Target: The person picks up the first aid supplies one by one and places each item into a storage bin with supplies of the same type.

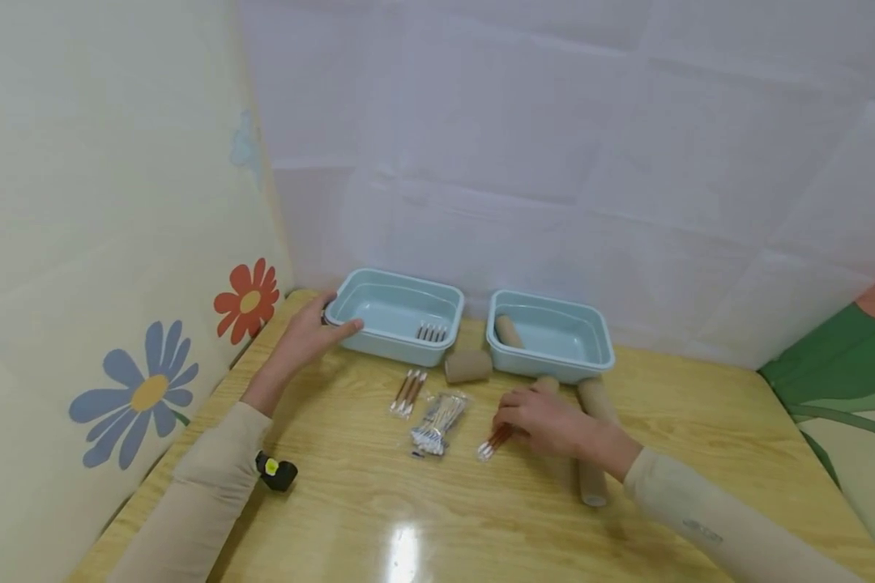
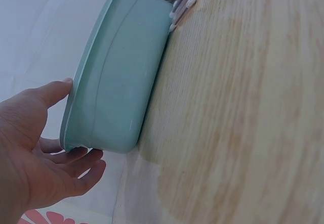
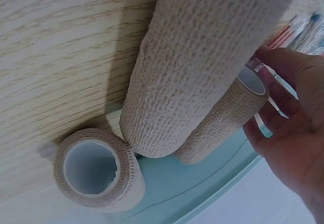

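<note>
My left hand [image 1: 302, 336] grips the left end of a light blue plastic bin [image 1: 401, 353]; in the left wrist view its thumb lies on the rim and its fingers curl below. Several swab packs lie inside that bin. My right hand [image 1: 543, 419] pinches a small clear pack of brown-stick cotton swabs [image 1: 497, 441] low over the table. In the right wrist view, rolls of tan textured bandage [image 3: 202, 72] lie beside this hand. Another brown-stick swab pack [image 1: 409, 391] and a bag of pale cotton swabs [image 1: 439, 423] lie between the hands.
A second blue bin [image 1: 550, 368] stands at right with a tan bandage roll [image 1: 509, 332] inside. Another roll [image 1: 469, 366] lies between the bins, and more lie by my right wrist. White sheeting [image 1: 481, 162] hangs behind the wooden table [image 1: 335, 510].
</note>
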{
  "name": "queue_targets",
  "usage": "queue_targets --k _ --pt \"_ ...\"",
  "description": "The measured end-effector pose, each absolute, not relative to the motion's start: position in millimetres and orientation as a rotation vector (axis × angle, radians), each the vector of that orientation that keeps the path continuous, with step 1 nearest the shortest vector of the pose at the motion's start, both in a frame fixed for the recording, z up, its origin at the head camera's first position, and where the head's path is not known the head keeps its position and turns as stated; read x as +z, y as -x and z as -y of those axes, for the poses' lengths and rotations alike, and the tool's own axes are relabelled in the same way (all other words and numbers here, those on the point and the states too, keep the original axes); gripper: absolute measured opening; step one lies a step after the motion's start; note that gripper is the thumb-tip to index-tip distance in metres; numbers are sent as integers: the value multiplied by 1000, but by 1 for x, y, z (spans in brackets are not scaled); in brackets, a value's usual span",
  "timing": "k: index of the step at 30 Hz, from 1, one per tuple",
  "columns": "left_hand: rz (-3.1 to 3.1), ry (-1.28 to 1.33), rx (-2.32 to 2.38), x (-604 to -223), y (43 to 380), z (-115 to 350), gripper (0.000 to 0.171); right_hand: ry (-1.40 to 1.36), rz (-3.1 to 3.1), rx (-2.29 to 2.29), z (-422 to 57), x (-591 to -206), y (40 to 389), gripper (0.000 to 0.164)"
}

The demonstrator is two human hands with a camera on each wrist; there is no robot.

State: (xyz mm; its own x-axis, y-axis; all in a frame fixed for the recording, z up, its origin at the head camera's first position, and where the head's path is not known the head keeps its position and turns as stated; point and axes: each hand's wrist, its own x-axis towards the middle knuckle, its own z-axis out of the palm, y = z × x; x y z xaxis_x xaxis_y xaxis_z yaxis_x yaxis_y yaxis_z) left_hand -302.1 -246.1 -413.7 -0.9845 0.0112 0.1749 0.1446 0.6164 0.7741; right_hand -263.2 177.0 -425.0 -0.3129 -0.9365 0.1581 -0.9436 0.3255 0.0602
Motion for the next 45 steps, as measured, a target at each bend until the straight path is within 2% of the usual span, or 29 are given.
queue_targets --k 26,37,45 --pt "2695 133 -1292 -411 302 240 85 -1751 2309 123 -181 -421 269 12" --pt "2658 177 -1324 -414 308 238 77 -1741 2352 110 -182 -408 277 17" --pt "2667 158 -1330 -419 309 239 86 -1728 2321 159 -181 -399 289 19"
